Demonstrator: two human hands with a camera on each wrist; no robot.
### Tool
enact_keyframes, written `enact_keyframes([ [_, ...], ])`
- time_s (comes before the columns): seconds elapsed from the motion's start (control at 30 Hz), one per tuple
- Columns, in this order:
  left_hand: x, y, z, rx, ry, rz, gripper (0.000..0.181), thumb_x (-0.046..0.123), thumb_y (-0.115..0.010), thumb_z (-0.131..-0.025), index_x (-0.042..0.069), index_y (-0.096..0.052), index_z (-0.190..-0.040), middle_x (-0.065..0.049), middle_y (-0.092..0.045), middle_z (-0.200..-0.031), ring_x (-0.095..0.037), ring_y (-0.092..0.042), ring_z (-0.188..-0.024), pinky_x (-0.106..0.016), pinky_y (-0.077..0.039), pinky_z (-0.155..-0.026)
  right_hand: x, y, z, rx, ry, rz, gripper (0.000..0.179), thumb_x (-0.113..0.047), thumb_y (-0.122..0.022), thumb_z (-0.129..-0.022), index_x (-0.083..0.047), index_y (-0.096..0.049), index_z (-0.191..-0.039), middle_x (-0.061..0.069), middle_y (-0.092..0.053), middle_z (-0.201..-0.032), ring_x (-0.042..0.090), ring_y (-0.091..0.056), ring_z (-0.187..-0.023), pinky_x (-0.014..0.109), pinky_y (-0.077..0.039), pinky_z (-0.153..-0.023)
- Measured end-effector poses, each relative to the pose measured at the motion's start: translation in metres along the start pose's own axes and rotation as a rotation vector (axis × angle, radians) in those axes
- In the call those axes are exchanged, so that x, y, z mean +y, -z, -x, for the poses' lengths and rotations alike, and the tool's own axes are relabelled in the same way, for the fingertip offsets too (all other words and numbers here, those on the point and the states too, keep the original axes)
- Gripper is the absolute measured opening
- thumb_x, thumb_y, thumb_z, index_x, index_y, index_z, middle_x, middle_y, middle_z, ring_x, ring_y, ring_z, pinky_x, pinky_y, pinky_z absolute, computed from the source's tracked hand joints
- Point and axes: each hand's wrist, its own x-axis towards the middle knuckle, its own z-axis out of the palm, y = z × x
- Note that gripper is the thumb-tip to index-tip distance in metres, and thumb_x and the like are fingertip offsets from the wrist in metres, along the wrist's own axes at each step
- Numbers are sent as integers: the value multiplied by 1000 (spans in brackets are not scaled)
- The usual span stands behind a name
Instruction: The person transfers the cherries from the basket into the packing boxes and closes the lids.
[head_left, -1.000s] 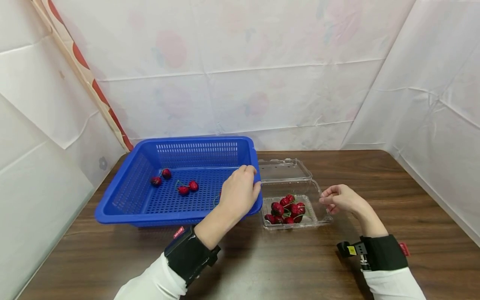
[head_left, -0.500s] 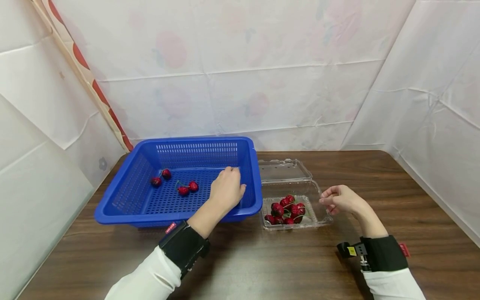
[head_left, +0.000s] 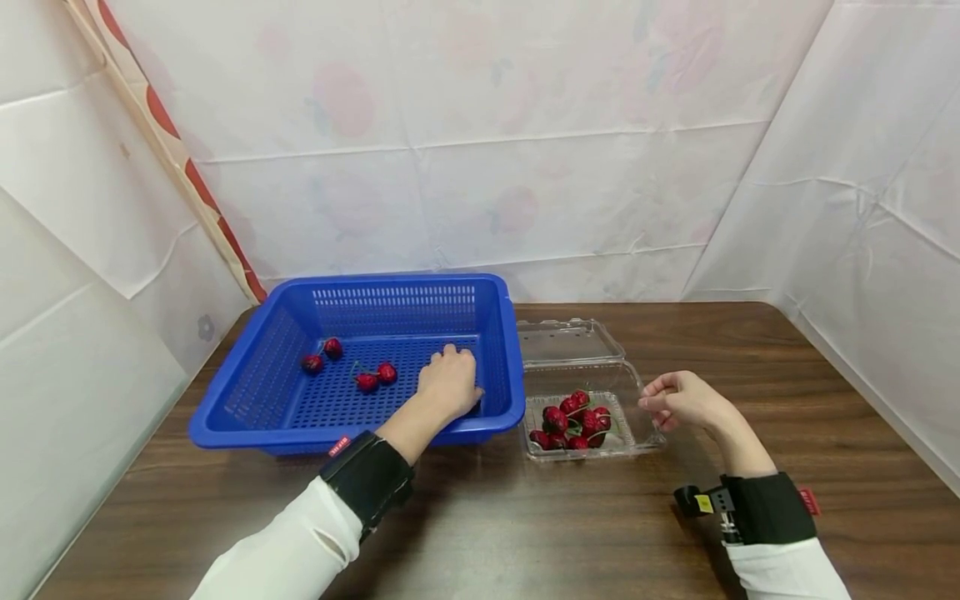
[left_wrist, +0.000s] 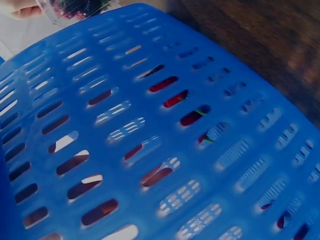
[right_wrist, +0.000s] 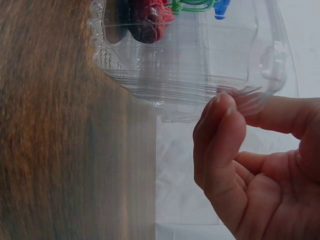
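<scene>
My left hand reaches down inside the right end of the blue slotted basket. Its fingertips are hidden in the head view. Through the basket's slots, the left wrist view shows parts of the hand and red cherries with a green stem; whether the fingers hold one is unclear. Two pairs of cherries lie on the basket floor, left of that hand. My right hand pinches the right rim of a clear plastic clamshell box between thumb and fingers. Several cherries sit in the box.
The box's lid lies folded back on the far side. Box and basket stand side by side on a brown wooden table. White patterned sheeting hangs behind and at both sides.
My left hand has come from over the basket's right rim, moving left and down into the basket. The right hand stays on the box rim, and the visible cherries have not moved.
</scene>
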Motion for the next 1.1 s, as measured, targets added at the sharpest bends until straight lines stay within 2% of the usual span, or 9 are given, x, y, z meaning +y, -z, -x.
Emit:
enact_keyframes([
  [0.43,2,-6,-2,-178,58,-43,56,30,-68,-77,-1,-48,-120,-22,-46,-110,-40,-47,-100,-47,-43,-78,0,0,0,-2,4,4,19,-5,-55,-85,12,-47,-92,3,-53,-65,12,-53,-56,31,-49,-53],
  [0.7,2,-8,-6,-336,91,-37,60,30,-63,-81,4,-40,-130,-24,-38,-124,-42,-42,-108,-47,-39,-85,0,0,0,-6,8,3,19,-5,-55,-85,11,-48,-92,4,-54,-65,13,-53,-56,32,-49,-53],
  [0.83,1,-9,-8,-369,80,-57,55,29,-62,-82,4,-44,-127,-23,-39,-122,-40,-45,-105,-45,-40,-85,0,0,0,-8,8,-1,19,-4,-55,-85,11,-48,-92,3,-53,-65,12,-53,-55,31,-49,-53],
  [1.0,2,-11,-9,-371,66,-68,47,26,-63,-81,2,-52,-119,-23,-42,-115,-36,-49,-100,-43,-41,-84,0,0,0,-5,5,-1,20,-4,-55,-85,12,-47,-93,4,-54,-65,12,-53,-56,32,-49,-53],
  [1.1,2,-12,-10,-370,62,-73,45,22,-63,-81,0,-52,-118,-24,-42,-117,-34,-49,-101,-43,-41,-84,0,0,0,-4,3,1,20,-5,-55,-85,12,-47,-93,4,-54,-65,13,-53,-56,32,-49,-53],
])
